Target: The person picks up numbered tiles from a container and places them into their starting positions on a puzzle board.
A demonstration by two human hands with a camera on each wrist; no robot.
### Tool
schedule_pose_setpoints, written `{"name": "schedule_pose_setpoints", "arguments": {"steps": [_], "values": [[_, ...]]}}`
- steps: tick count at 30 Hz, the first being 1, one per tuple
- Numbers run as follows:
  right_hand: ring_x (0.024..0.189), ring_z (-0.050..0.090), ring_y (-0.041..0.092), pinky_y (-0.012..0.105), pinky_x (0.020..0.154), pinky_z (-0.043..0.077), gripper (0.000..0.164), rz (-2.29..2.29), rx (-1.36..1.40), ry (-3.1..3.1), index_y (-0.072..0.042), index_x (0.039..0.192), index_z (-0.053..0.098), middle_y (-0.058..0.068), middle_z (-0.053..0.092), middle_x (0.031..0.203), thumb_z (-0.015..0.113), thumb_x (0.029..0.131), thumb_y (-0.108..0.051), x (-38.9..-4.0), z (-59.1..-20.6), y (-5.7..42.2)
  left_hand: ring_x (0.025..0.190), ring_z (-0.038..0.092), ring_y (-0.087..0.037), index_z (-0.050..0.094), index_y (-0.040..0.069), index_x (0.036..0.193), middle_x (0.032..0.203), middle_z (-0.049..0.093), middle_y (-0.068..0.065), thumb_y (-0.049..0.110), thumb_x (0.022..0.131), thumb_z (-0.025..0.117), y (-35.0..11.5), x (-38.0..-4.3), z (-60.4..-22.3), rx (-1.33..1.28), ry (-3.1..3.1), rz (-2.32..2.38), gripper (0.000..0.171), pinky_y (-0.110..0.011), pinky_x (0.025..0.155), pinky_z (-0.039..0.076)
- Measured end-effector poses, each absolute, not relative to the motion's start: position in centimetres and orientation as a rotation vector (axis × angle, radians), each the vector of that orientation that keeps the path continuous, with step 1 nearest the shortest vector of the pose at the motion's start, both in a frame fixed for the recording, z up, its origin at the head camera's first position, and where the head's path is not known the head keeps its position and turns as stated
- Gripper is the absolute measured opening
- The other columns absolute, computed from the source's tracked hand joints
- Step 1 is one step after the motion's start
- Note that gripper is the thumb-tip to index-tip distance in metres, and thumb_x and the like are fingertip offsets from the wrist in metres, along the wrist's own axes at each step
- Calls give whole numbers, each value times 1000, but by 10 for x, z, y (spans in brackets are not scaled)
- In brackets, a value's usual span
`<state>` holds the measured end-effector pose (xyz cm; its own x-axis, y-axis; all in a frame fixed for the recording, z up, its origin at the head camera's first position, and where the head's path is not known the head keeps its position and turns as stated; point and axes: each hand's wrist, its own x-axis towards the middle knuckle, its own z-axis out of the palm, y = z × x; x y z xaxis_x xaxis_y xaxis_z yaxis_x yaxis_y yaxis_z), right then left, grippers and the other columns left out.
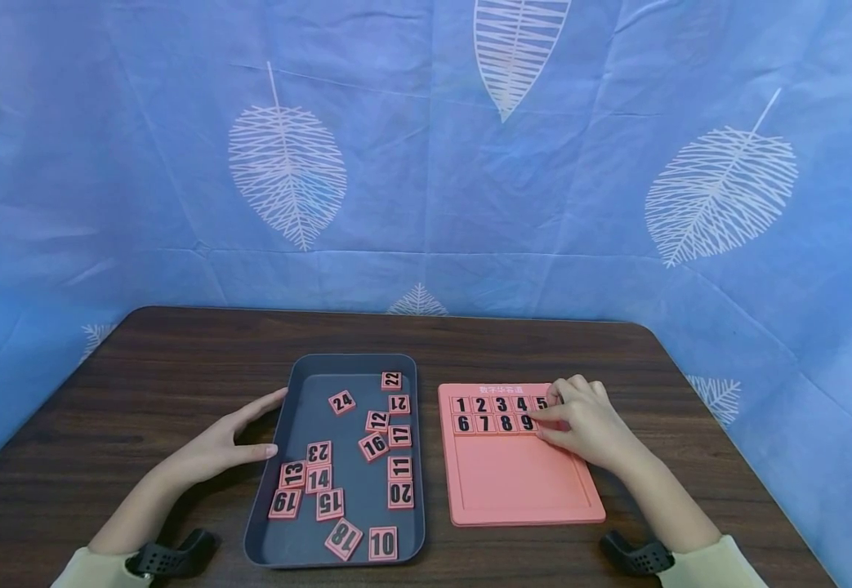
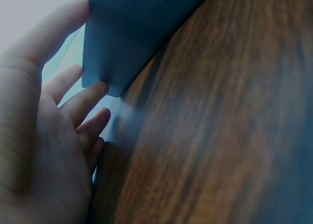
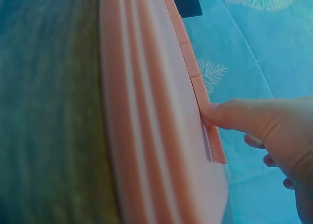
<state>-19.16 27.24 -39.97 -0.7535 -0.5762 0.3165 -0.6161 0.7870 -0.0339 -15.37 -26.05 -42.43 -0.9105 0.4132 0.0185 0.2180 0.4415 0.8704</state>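
My left hand rests against the left side of a dark grey tray, its thumb at the rim and its fingers loosely extended; in the left wrist view the fingers touch the tray's outer wall. My right hand is over the right side of a pink number puzzle board. Its thumb and index finger pinch the number 9 tile at the end of the second row. They partly cover the number 5 tile above. In the right wrist view, the thumb touches the row's edge.
Several loose pink number tiles lie in the tray, such as 24, 14 and 10, some turned sideways or upside down. Tray and board stand apart on a dark wooden table. A blue leaf-print cloth hangs behind.
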Motion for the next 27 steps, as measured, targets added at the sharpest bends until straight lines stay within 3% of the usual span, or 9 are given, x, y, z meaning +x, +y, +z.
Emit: {"name": "schedule_pose_setpoints", "arguments": {"steps": [8, 17, 27], "values": [[87, 34, 17, 39, 72, 21, 28, 295, 893, -2675, -24, 98, 79, -6, 44, 91, 85, 71, -32, -189, -391, 265, 137, 17, -49, 26, 16, 153, 154, 22, -21, 21, 92, 66, -261, -154, -425, 547, 2493, 1464, 74, -74, 95, 21], [89, 38, 21, 40, 74, 22, 28, 519, 956, -2547, -22, 96, 79, -7, 46, 95, 87, 69, -21, -176, -372, 237, 137, 15, -49, 25, 18, 153, 154, 20, -20, 20, 92, 66, -261, -155, -423, 546, 2476, 1471, 74, -73, 95, 24], [89, 37, 16, 40, 77, 23, 28, 666, 1099, -2449, -26, 97, 78, -12, 43, 96, 86, 70, -27, -164, -361, 199, 137, 16, -49, 25, 16, 153, 154, 20, -21, 20, 92, 66, -259, -154, -421, 544, 2480, 1473, 74, -73, 94, 24]]}}
